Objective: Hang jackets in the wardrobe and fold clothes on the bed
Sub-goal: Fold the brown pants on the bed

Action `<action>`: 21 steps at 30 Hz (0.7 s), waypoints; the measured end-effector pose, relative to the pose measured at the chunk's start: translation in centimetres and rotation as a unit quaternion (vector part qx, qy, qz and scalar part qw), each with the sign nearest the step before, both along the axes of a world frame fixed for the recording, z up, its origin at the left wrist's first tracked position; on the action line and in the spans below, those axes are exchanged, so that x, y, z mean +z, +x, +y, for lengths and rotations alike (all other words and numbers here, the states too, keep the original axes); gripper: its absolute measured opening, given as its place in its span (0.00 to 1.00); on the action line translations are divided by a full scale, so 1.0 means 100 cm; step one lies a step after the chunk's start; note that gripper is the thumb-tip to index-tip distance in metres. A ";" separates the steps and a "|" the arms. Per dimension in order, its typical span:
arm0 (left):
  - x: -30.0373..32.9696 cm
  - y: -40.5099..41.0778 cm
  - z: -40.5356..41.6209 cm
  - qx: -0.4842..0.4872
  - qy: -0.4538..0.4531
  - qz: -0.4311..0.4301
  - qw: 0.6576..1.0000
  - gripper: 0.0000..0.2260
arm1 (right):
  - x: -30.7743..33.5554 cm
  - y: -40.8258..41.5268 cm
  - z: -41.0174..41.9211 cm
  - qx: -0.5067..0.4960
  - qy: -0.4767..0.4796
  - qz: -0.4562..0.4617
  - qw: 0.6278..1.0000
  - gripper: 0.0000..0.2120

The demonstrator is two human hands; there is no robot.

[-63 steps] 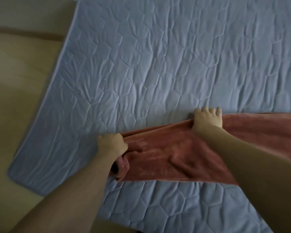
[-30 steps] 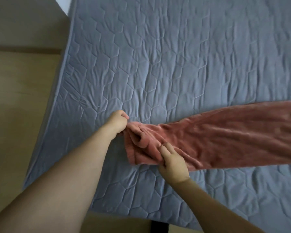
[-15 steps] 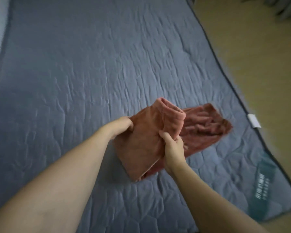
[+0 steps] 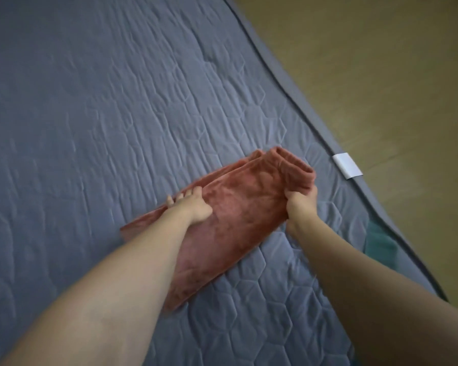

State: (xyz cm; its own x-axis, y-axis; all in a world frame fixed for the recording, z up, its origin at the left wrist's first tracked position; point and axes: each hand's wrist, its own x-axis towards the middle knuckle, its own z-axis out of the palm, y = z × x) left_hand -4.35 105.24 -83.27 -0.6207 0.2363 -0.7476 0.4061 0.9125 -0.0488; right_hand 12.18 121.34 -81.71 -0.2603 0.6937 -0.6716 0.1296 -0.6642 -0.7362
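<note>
Left hand (image 4: 193,208) lies on the folded garment (image 4: 238,215), fingers curled over its far edge. Right hand (image 4: 300,206) pinches its right edge. It rests on the bed (image 4: 117,101), near a white tag (image 4: 347,165).

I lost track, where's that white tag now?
In the head view, the white tag sits at the quilt's right edge, just right of the folded pink garment.

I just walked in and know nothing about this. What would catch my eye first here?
First, the rust-red garment, folded over on the blue-grey quilted bed cover near its right edge. The left hand lies on the garment's left side with its fingers over the edge, while the right hand grips its right end. A white tag sticks out at the cover's edge, beside the wooden floor.
</note>
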 end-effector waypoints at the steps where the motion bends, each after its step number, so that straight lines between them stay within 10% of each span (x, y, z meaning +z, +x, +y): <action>1: -0.004 -0.001 -0.010 -0.014 -0.009 0.013 1.000 0.30 | -0.002 -0.003 0.001 0.021 0.036 0.001 0.999 0.16; 6: -0.012 -0.026 -0.054 0.017 0.093 0.072 0.993 0.22 | -0.019 -0.016 -0.008 -0.023 0.047 -0.068 0.996 0.15; 9: -0.010 -0.042 -0.088 0.143 0.085 0.036 0.985 0.36 | -0.024 -0.015 -0.050 -0.055 -0.033 -0.223 0.973 0.37; 15: -0.025 -0.059 -0.166 0.220 0.104 -0.079 0.967 0.33 | -0.035 -0.004 -0.218 0.010 -0.208 -0.104 0.973 0.52; 21: -0.020 -0.057 -0.216 0.277 0.230 -0.088 0.929 0.20 | -0.038 -0.022 -0.332 0.081 -0.313 -0.090 0.942 0.26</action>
